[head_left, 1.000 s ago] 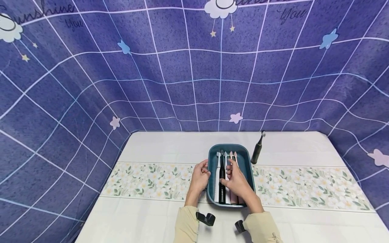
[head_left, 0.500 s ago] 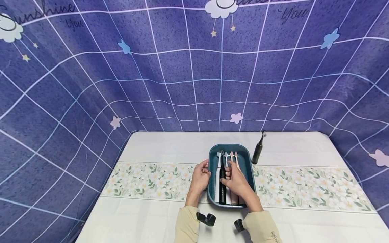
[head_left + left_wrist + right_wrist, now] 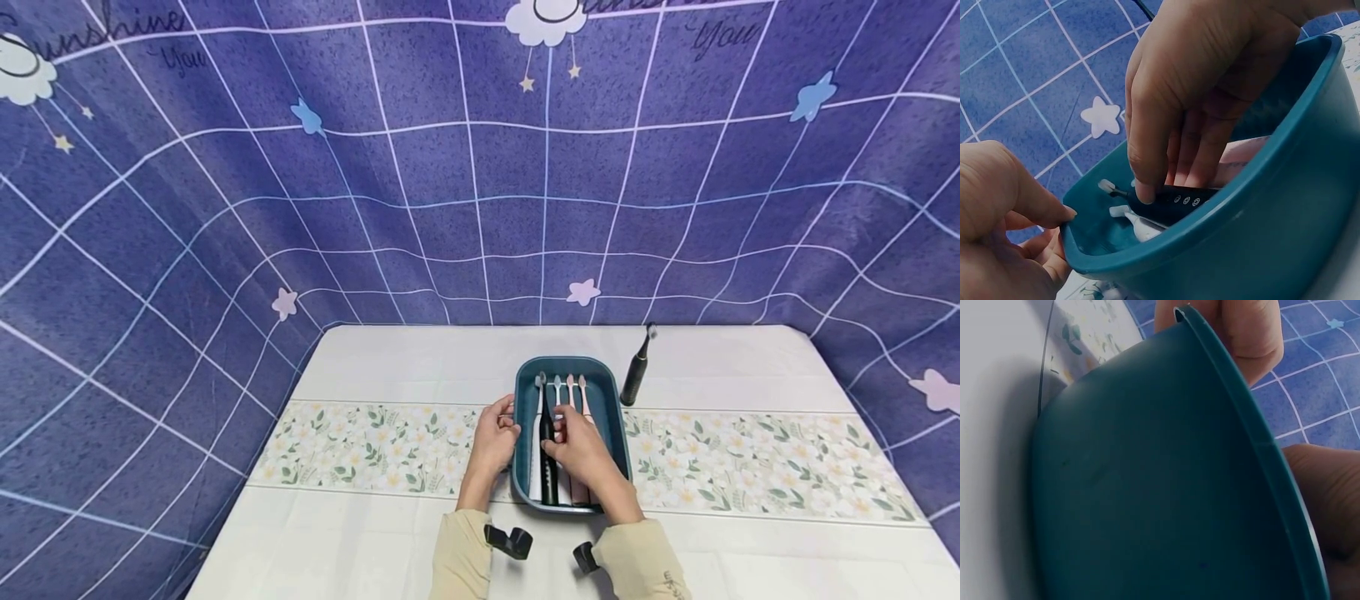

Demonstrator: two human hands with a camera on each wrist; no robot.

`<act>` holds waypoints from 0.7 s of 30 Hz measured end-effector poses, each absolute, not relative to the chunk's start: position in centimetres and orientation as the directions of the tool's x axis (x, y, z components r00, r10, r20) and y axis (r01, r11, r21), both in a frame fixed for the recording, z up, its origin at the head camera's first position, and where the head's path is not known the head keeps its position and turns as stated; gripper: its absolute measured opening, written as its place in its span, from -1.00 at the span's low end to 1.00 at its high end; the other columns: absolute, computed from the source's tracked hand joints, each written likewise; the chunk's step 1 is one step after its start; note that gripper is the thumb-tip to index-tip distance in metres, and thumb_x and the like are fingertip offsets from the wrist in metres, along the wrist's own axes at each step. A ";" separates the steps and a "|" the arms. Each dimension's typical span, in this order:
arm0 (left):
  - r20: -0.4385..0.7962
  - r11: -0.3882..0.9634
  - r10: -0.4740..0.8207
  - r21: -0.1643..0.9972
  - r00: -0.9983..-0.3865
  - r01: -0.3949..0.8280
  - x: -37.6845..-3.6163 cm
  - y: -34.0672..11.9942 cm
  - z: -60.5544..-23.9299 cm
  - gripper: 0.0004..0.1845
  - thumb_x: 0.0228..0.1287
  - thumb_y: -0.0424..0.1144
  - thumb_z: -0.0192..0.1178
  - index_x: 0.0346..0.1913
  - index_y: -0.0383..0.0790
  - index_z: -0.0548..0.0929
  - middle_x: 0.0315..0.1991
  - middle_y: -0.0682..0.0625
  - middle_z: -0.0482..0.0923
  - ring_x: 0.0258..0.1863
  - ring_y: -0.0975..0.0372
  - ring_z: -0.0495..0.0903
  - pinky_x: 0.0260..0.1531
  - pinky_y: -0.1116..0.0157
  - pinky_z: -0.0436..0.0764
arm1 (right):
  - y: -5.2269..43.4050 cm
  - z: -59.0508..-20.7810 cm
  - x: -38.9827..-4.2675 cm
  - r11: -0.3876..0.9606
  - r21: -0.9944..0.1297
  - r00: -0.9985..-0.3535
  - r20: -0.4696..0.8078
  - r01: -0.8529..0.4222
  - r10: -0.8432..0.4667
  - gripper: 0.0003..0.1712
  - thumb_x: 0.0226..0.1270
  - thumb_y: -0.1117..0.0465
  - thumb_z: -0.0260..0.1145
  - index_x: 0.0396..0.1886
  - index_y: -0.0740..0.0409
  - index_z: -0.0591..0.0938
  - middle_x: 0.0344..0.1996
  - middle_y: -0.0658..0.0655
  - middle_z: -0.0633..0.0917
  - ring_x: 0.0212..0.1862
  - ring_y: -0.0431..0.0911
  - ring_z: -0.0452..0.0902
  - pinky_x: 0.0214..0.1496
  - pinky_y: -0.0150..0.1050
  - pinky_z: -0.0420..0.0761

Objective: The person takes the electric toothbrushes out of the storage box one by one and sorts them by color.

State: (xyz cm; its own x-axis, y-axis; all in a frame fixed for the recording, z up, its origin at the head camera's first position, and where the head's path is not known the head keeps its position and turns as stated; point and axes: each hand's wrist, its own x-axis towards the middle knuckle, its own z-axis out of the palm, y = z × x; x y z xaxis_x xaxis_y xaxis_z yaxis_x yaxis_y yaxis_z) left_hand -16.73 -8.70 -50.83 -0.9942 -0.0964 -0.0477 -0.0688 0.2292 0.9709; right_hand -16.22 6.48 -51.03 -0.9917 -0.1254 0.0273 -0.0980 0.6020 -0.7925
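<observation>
Currently right hand (image 3: 581,446) is inside the teal basin (image 3: 611,392), thumb and fingers (image 3: 1147,187) curled round the black electric toothbrush (image 3: 548,454), pinching its handle just above the row of small indicator marks; in the left wrist view the brush sits slightly raised over the others, head pointing to the far end of the basin. Left hand (image 3: 493,437) grips the basin's left rim, thumb (image 3: 1035,200) hooked over the edge, remaining fingers outside the wall. Beside the black brush in the basin: a white toothbrush (image 3: 536,450) on its left, touching or nearly so, and pale pink toothbrushes (image 3: 576,392) on its right, partly covered by the right hand; all lie lengthwise, heads toward the far edge. Basin rests on the floral strip (image 3: 360,446) that runs across the surface (image 3: 420,362), about mid-width, closer to the near edge than the far one. Right wrist view shows only the basin's outer wall and rim close up, with a finger over the rim; cannot tell more from it. Another dark toothbrush (image 3: 637,371) stands upright on the surface just beyond the basin's far right corner, apart from it. Blue grid-pattern cloth (image 3: 480,167) with stars and clouds hangs behind the far edge. Beige sleeves (image 3: 457,554) at the near edge.
</observation>
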 end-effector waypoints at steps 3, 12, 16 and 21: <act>-0.047 0.232 -0.100 0.970 -0.994 -0.069 -16.7 -8.7 -50.8 -0.44 0.09 -0.60 0.04 0.25 -0.43 0.44 0.02 -0.28 0.42 -0.23 0.20 0.40 -0.27 0.47 0.37 | 6.3 -50.9 -16.2 0.629 -0.772 -0.991 0.011 -0.091 -0.130 -0.39 0.06 0.31 0.40 0.16 0.36 0.47 -0.39 0.08 0.58 -0.38 -0.18 0.41 -0.24 -0.23 0.44; -0.037 0.229 -0.092 0.972 -0.995 -0.058 -16.8 -8.7 -51.0 -0.45 0.09 -0.61 0.03 0.23 -0.44 0.45 0.01 -0.31 0.43 -0.23 0.16 0.43 -0.28 0.47 0.38 | 5.3 -50.4 -16.3 0.722 -0.687 -0.991 -0.021 -0.081 -0.131 -0.40 0.09 0.20 0.41 0.14 0.33 0.51 -0.34 0.12 0.64 -0.33 -0.08 0.51 -0.26 -0.13 0.52; -0.034 0.232 -0.093 0.971 -0.995 -0.055 -16.9 -8.7 -51.3 -0.45 0.09 -0.61 0.04 0.23 -0.44 0.46 0.00 -0.31 0.43 -0.24 0.15 0.44 -0.29 0.46 0.38 | 5.0 -50.2 -16.4 0.736 -0.674 -0.993 -0.039 -0.060 -0.116 -0.43 0.10 0.19 0.41 0.11 0.31 0.52 -0.29 0.18 0.66 -0.28 -0.03 0.56 -0.22 -0.07 0.55; -0.033 0.238 -0.097 0.970 -0.995 -0.055 -16.9 -8.7 -51.3 -0.45 0.09 -0.61 0.04 0.23 -0.43 0.46 -0.01 -0.29 0.43 -0.25 0.17 0.43 -0.29 0.46 0.38 | 5.0 -50.1 -16.5 0.741 -0.670 -0.993 -0.049 -0.048 -0.108 -0.46 0.08 0.19 0.42 0.06 0.30 0.54 -0.27 0.19 0.68 -0.28 -0.02 0.57 -0.23 -0.07 0.56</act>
State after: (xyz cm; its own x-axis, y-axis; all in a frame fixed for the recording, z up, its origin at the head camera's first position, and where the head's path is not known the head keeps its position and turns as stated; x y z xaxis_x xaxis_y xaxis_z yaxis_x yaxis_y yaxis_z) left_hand -16.94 -8.73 -51.26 -0.9947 -0.0974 -0.0330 -0.0555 0.2378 0.9697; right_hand -16.47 4.98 -50.12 -0.9929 -0.1082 -0.0489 -0.0478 0.7411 -0.6697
